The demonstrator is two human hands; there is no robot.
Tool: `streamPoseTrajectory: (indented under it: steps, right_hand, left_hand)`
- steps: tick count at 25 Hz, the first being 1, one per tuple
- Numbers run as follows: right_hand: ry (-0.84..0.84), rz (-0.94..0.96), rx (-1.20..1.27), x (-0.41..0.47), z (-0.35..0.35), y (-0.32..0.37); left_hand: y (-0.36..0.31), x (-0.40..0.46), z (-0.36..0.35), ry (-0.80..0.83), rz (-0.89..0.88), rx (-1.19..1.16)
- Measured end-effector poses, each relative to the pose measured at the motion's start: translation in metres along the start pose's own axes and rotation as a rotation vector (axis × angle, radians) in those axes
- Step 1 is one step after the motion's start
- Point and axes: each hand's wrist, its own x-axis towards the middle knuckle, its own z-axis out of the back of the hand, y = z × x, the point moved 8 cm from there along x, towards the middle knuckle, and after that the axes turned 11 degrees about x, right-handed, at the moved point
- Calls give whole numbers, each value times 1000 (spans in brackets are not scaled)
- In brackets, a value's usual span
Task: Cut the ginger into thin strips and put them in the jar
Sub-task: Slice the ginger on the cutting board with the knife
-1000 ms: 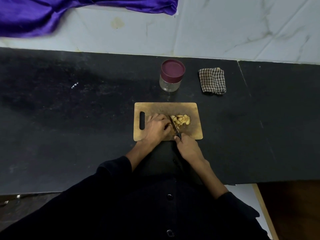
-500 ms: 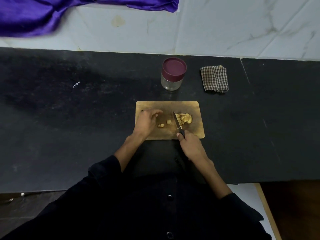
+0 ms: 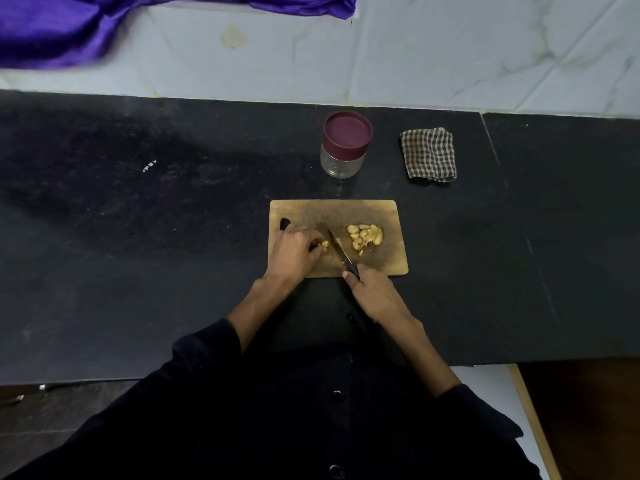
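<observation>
Ginger (image 3: 365, 237) sits mostly as a loose pile of pale yellow cut bits on the right half of the cutting board (image 3: 388, 216), and a smaller piece (image 3: 324, 244) is pinned under the left hand's fingertips nearer the middle. That piece is too small to tell which way its long axis runs.

The left hand (image 3: 294, 252) lies knuckles-up on the board with its fingers curled down onto the small piece, holding it in place, and the forearm comes in at an angle from the lower left. The right hand (image 3: 375, 294) sits at the near edge of the board, fingers wrapped round the dark handle of the knife (image 3: 341, 252), with the index finger stretched up along the handle. The blade is thin and narrow, running diagonally from the handle up and to the left, tip pointing away from the person, and it lies right beside the left fingertips, between them and the pile.

The board is a flat wooden rectangle with rounded corners and a slot handle at its left end, partly hidden by the left hand, and it looks worn and stained. It lies on a matte black bench (image 3: 138, 254) with a dusty, scuffed surface.

Behind the board stands the jar (image 3: 343, 157), clear glass, round, upright, with a maroon lid (image 3: 347, 129) on it. Just right of it is a folded checked cloth (image 3: 428, 154) in brown and white. Both sleeves are dark.
</observation>
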Motion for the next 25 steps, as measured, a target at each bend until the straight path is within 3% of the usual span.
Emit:
streamPoseTrajectory:
  steps: [6, 25]
  right_hand:
    - [-69, -90, 22, 0, 19, -13]
    - [-82, 4, 49, 8, 4, 7]
  left_hand:
    - [-6, 4, -6, 11, -12, -24]
    - [-13, 6, -12, -100, -15, 80]
